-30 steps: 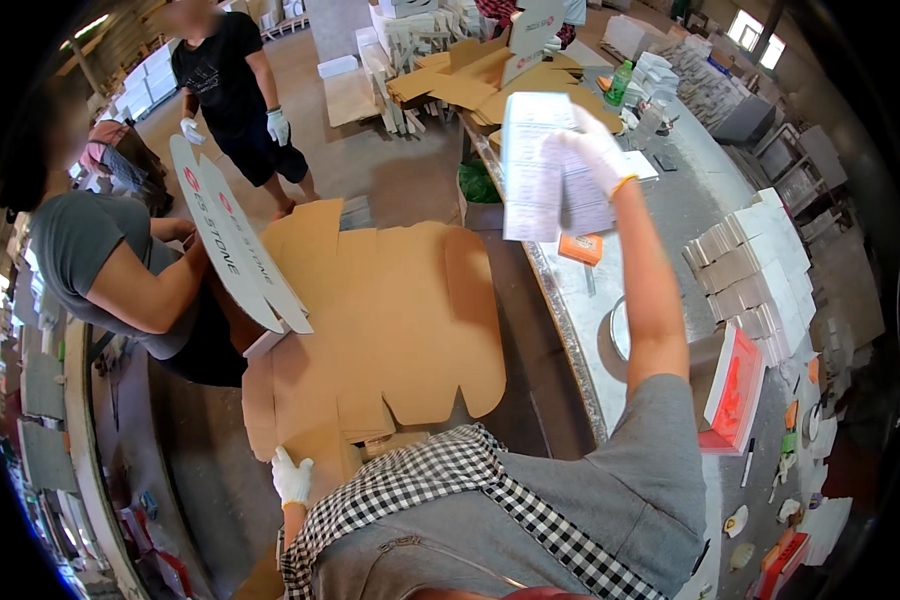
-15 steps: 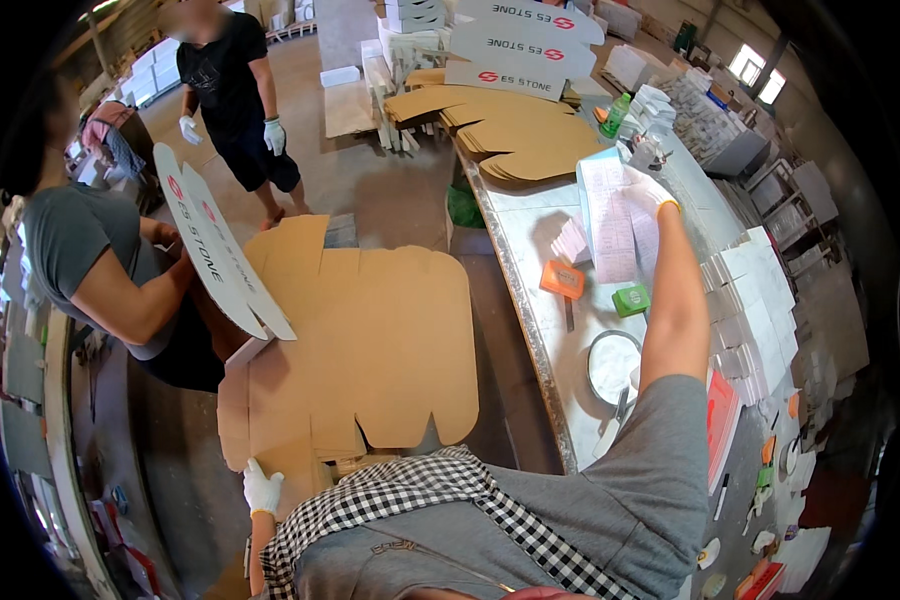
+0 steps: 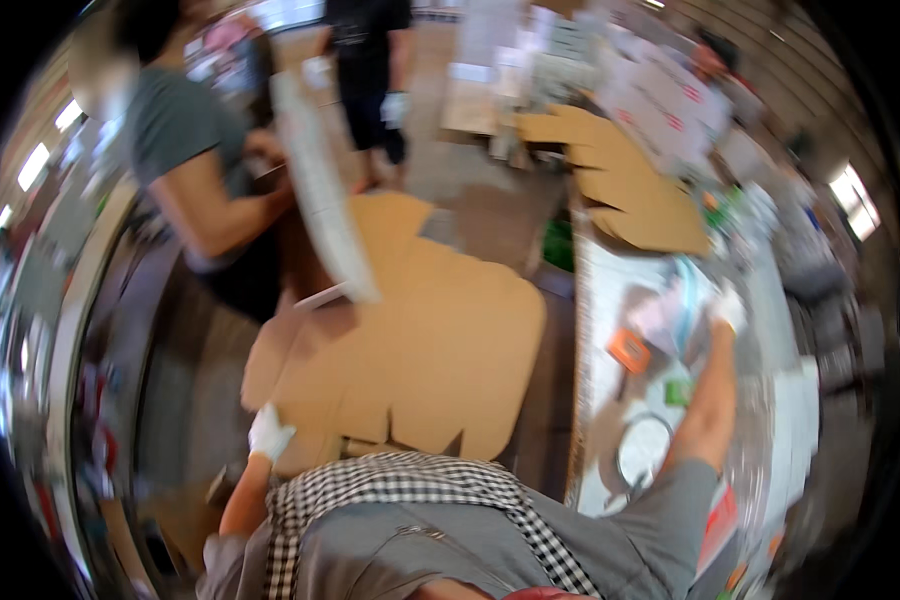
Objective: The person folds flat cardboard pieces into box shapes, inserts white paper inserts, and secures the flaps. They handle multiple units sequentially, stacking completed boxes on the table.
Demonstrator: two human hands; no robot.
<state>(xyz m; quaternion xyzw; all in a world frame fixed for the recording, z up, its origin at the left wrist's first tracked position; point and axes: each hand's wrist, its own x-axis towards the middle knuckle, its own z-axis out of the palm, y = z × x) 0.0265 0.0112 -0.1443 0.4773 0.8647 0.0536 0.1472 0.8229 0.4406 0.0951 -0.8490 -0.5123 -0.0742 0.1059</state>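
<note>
My left hand (image 3: pixel 270 433), in a white glove, lies at the near left edge of a large flat brown cardboard blank (image 3: pixel 440 330), its thumb spread away from the fingers. To the right, my right hand (image 3: pixel 730 309), also white-gloved, is over the worktable beside pink and blue-edged paper sheets (image 3: pixel 670 312). Motion smears its fingers, so whether they still pinch the sheets is unclear. An orange box-shaped thing (image 3: pixel 629 350) and a small green block (image 3: pixel 678 391) lie near the papers. A round dish of white material (image 3: pixel 645 447) sits closer to me, by my right forearm.
A person in a grey shirt (image 3: pixel 185 150) on the left holds a white printed cardboard piece (image 3: pixel 320 190) upright at the blank's far left side. Another person in black (image 3: pixel 368 80) stands beyond. Stacked brown cut cardboard (image 3: pixel 640 195) covers the worktable's (image 3: pixel 610 280) far end.
The view has swung, shifting the scene, and is blurred. The raised paper sheets now sit lower and look folded over, with my right hand at their right side. My left hand stays at the cardboard.
</note>
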